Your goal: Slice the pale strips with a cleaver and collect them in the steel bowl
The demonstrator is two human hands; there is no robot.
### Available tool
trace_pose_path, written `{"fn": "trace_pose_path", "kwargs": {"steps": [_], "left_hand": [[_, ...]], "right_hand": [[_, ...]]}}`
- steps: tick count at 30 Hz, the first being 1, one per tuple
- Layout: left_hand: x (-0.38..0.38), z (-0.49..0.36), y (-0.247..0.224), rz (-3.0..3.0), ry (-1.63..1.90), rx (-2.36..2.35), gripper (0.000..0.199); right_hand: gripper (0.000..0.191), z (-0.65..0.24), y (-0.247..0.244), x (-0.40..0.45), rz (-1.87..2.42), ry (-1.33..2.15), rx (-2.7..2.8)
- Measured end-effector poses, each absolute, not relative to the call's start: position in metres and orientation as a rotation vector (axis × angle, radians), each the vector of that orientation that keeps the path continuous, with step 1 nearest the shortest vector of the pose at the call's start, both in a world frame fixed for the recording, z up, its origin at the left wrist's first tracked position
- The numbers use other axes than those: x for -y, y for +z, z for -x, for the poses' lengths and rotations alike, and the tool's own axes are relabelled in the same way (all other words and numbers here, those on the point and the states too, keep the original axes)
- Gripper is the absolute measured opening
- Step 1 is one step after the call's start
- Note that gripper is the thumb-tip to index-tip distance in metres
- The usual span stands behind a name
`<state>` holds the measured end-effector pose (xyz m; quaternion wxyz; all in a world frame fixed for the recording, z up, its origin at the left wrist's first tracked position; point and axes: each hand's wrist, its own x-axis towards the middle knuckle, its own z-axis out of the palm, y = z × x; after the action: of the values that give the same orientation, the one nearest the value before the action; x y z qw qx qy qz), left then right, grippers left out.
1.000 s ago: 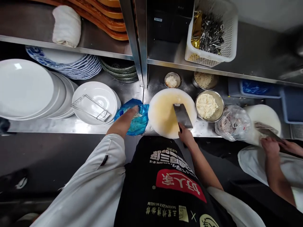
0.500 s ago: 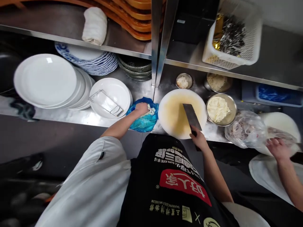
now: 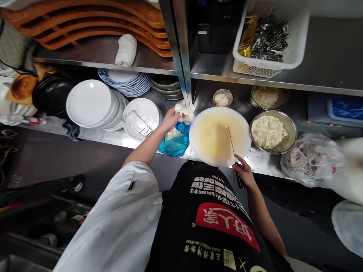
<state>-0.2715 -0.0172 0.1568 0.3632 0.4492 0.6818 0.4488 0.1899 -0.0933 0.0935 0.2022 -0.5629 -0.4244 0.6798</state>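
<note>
My left hand (image 3: 169, 120) is closed on a pale, floppy white piece of food (image 3: 185, 109), its kind unclear, lifted above an opened blue plastic bag (image 3: 177, 146). More white pieces (image 3: 173, 133) lie in that bag. My right hand (image 3: 244, 173) grips the dark handle of a cleaver (image 3: 231, 139). Its blade stands nearly edge-on over the right half of a round, yellow-stained white cutting board (image 3: 202, 141). Just right of the board, a metal bowl (image 3: 292, 141) holds white, thin-sliced food (image 3: 268, 132).
A small metal bowl (image 3: 231, 99) of chopped white bits and another metal bowl (image 3: 283, 99) stand behind. White plates (image 3: 89, 102) and a wire rack (image 3: 137, 122) are left. A clear plastic bag (image 3: 312, 162) lies right. Above runs a metal shelf (image 3: 326, 49) with a white basket (image 3: 302, 45).
My left hand has come up out of the blue bag with a white piece. The cleaver has turned from flat to nearly edge-on. Another person's hand at the right has left view.
</note>
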Motion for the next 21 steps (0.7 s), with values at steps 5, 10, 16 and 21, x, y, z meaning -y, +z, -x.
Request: {"fn": "trace_pose_path", "kwargs": {"steps": [5, 10, 16, 21], "left_hand": [[-0.007, 0.214, 0.198, -1.248, 1.152, -1.797, 0.025], [-0.017, 0.155, 0.197, -1.452, 1.022, -1.713, 0.037], [-0.019, 0.080, 0.147, -1.417, 0.947, -1.504, 0.030], [-0.024, 0.038, 0.108, -1.060, 1.009, -1.542, 0.035]], "right_hand": [[0.077, -0.224, 0.095, 0.081, 1.391, 2.027, 1.036], [0.080, -0.260, 0.093, 0.075, 1.303, 2.100, 0.915], [0.084, -0.286, 0.089, 0.081, 1.301, 2.118, 0.877], [0.082, -0.294, 0.090, 0.088, 1.270, 2.085, 0.833]]}}
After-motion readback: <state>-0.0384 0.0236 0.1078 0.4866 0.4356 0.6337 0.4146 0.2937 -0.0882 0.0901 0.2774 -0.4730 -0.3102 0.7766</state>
